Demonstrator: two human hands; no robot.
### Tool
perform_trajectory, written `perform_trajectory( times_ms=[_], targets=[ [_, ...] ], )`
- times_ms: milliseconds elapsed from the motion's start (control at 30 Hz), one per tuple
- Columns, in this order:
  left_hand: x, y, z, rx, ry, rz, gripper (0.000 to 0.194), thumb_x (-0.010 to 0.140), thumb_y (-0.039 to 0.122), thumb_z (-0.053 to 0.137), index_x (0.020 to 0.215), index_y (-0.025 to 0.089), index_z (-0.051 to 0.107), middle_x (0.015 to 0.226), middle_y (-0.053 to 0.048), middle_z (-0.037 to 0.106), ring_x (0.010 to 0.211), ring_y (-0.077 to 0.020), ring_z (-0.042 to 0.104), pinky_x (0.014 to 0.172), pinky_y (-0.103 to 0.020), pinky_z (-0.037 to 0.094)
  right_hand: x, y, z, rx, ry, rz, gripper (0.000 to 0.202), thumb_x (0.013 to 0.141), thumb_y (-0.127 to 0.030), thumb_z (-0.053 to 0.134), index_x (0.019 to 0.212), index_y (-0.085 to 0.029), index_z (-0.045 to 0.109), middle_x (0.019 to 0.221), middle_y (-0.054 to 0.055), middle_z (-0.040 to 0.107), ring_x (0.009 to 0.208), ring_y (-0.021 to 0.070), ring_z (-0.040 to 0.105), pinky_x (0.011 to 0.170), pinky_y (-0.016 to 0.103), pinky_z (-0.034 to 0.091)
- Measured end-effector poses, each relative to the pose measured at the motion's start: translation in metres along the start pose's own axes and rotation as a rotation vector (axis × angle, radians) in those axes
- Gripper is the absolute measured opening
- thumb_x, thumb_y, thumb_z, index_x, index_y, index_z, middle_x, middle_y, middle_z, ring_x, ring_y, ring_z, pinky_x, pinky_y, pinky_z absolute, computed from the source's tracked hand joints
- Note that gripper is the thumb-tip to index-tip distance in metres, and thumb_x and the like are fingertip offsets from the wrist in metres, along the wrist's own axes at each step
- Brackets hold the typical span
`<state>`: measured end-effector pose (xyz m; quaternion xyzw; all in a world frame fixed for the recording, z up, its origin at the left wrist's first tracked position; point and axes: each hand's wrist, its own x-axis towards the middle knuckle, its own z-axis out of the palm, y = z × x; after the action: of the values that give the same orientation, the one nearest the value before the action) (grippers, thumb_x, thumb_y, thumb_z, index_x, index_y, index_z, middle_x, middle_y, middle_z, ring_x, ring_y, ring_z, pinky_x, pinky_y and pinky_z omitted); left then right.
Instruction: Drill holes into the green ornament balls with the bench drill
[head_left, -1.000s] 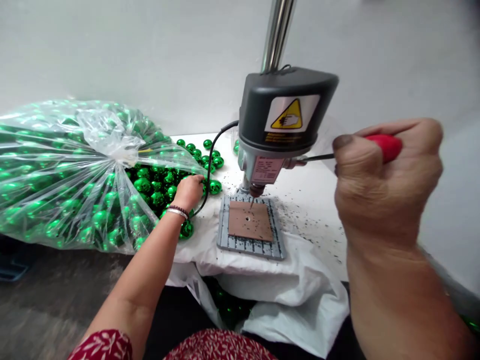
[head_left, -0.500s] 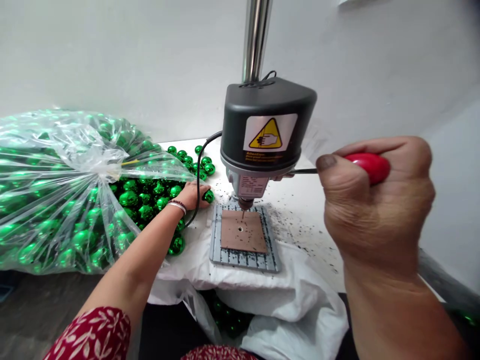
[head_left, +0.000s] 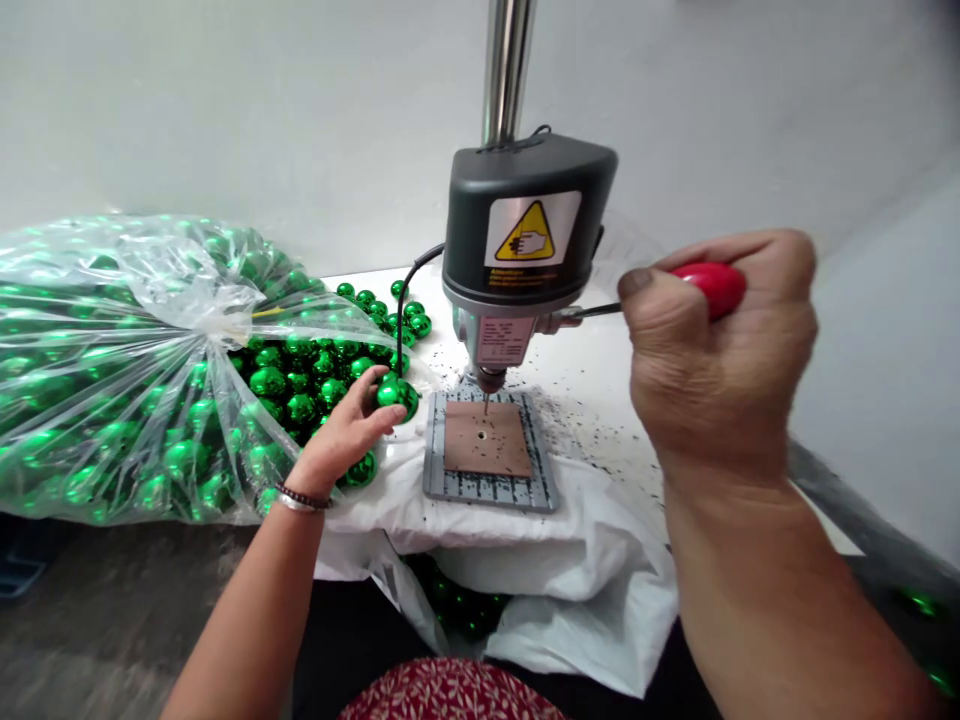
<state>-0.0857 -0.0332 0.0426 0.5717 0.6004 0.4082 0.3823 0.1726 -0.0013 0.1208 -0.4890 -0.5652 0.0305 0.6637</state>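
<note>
Between the thumb and fingers of my left hand is a shiny green ball, held left of the drill press base. My right hand is wrapped round the red knob of the drill press lever. The dark drill press head hangs over a brown square board with a small hole in it. That board lies on the grey slotted base, and the thin drill bit points down above it.
A clear plastic bag full of green balls fills the left side. Loose green balls lie behind the black cable. Dark shavings dot the white table. A white sack with green balls hangs at the front edge.
My left hand has drawn back from the loose balls with a green ball in it. My right hand, still on the knob, appears slightly higher and further left; the whole view has shifted a little.
</note>
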Motion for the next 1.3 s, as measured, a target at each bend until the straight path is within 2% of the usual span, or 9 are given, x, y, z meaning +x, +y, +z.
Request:
perform_trajectory(
  times_ms=[100, 167, 333, 567, 767, 967, 1067, 1167, 1300],
  targets=[
    [-0.007, -0.012, 0.031, -0.107, -0.081, -0.089, 0.060, 0.079, 0.040, 0.063, 0.130, 0.016, 0.046, 0.093, -0.004, 0.065, 0.069, -0.0126, 0.059, 0.068, -0.029, 0.051, 0.000, 0.000, 0.000, 0.008, -0.004, -0.009, 0.022, 0.080, -0.034, 0.059, 0.085, -0.015, 0.050, 0.080, -0.003, 0.054, 0.071, 0.0014, 0.047, 0.066, 0.018, 0.043],
    [-0.004, -0.020, 0.048, -0.116, -0.108, -0.106, 0.052, 0.079, 0.040, 0.063, 0.123, 0.015, 0.050, 0.095, -0.005, 0.066, 0.075, -0.0137, 0.061, 0.070, -0.029, 0.051, 0.000, 0.000, 0.000, 0.000, -0.013, -0.016, 0.021, 0.081, -0.033, 0.059, 0.085, -0.015, 0.049, 0.079, -0.004, 0.052, 0.070, 0.0009, 0.046, 0.066, 0.017, 0.042],
    [0.015, -0.034, 0.069, 0.066, -0.150, 0.043, 0.043, 0.078, 0.037, 0.066, 0.116, 0.019, 0.059, 0.106, -0.005, 0.068, 0.096, -0.0191, 0.063, 0.089, -0.034, 0.049, 0.001, 0.000, -0.001, -0.024, -0.035, -0.046, 0.021, 0.083, -0.033, 0.057, 0.086, -0.015, 0.047, 0.078, -0.005, 0.048, 0.068, -0.0007, 0.043, 0.063, 0.014, 0.040],
    [0.025, -0.022, 0.077, 0.283, -0.162, 0.070, 0.051, 0.077, 0.037, 0.068, 0.123, 0.017, 0.059, 0.112, -0.009, 0.069, 0.100, -0.0239, 0.064, 0.093, -0.039, 0.049, 0.002, -0.001, -0.001, -0.026, -0.045, -0.057, 0.018, 0.084, -0.030, 0.055, 0.086, -0.015, 0.046, 0.079, -0.005, 0.049, 0.068, -0.0013, 0.044, 0.066, 0.015, 0.042],
    [0.034, -0.010, 0.078, 0.481, -0.206, 0.153, 0.052, 0.073, 0.031, 0.071, 0.123, 0.020, 0.062, 0.105, -0.005, 0.072, 0.095, -0.0234, 0.066, 0.088, -0.035, 0.052, 0.002, -0.004, -0.003, -0.052, -0.077, 0.000, 0.019, 0.084, -0.030, 0.056, 0.087, -0.014, 0.045, 0.080, -0.005, 0.047, 0.071, -0.0018, 0.045, 0.069, 0.014, 0.042],
    [0.043, 0.000, 0.082, 0.620, -0.276, 0.230, 0.053, 0.069, 0.027, 0.074, 0.120, 0.019, 0.066, 0.113, -0.008, 0.072, 0.104, -0.0265, 0.066, 0.095, -0.036, 0.050, 0.003, 0.000, -0.004, -0.009, -0.080, -0.084, 0.020, 0.085, -0.033, 0.054, 0.087, -0.014, 0.046, 0.080, -0.006, 0.049, 0.069, -0.0027, 0.044, 0.069, 0.015, 0.041],
    [0.046, -0.002, 0.083, 0.571, -0.325, 0.212, 0.060, 0.071, 0.029, 0.073, 0.128, 0.015, 0.061, 0.124, -0.011, 0.068, 0.112, -0.0265, 0.063, 0.101, -0.036, 0.046, 0.003, 0.001, -0.003, 0.030, -0.061, -0.068, 0.020, 0.083, -0.030, 0.056, 0.085, -0.014, 0.045, 0.077, -0.008, 0.047, 0.069, -0.0039, 0.043, 0.070, 0.013, 0.039],
    [0.048, -0.007, 0.083, 0.435, -0.369, 0.137, 0.062, 0.077, 0.032, 0.068, 0.135, 0.017, 0.054, 0.124, -0.007, 0.067, 0.109, -0.0231, 0.063, 0.100, -0.034, 0.047, 0.004, -0.001, -0.003, 0.035, -0.066, -0.035, 0.020, 0.082, -0.028, 0.058, 0.084, -0.013, 0.045, 0.075, -0.008, 0.046, 0.069, -0.0042, 0.043, 0.071, 0.013, 0.039],
    [0.052, -0.014, 0.079, 0.407, -0.338, 0.093, 0.062, 0.077, 0.038, 0.067, 0.134, 0.017, 0.052, 0.119, -0.009, 0.067, 0.107, -0.0241, 0.062, 0.096, -0.036, 0.047, 0.003, -0.004, -0.004, 0.046, -0.073, -0.021, 0.019, 0.082, -0.027, 0.058, 0.084, -0.013, 0.046, 0.077, -0.007, 0.047, 0.071, -0.0039, 0.044, 0.072, 0.013, 0.039]
  ],
)
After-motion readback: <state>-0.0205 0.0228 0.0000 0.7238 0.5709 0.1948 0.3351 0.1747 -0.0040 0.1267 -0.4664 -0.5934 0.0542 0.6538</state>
